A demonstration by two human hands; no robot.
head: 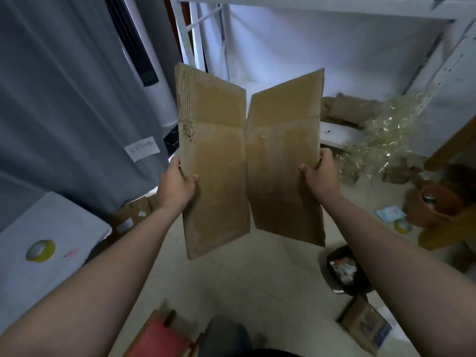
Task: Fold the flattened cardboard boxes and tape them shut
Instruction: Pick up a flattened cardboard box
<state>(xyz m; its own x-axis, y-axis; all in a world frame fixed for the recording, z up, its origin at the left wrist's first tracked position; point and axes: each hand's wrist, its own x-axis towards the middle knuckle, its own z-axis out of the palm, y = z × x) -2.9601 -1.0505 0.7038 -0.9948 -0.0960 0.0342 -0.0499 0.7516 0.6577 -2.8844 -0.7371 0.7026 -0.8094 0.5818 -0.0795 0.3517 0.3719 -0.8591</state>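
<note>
Flattened cardboard box (pixel 219 161) held up in the air in front of the person, above the floor, upright, not resting on anything. Left hand (pixel 177 185) grips its left edge and right hand (pixel 320 173) its right edge, each with the thumb on the near face and the fingers wrapped behind. Hands well apart, one panel each.

Box state: two panels meet at a centre crease, angled in a shallow V. Top flaps splay apart with a gap between them; the bottom flaps hang unfolded. No tape visible on any seam.

Judgement: very early. The box is picked up and just starting to open. It has not yet been squared into a tube, no flaps are folded in, and nothing is taped.

Supplies: a yellow tape roll (pixel 40 250) lies on the white table (pixel 77 222) at the left, well apart from the hands. More cardboard (pixel 345 106) is heaped on the shelf behind, so likely further boxes remain.
</note>
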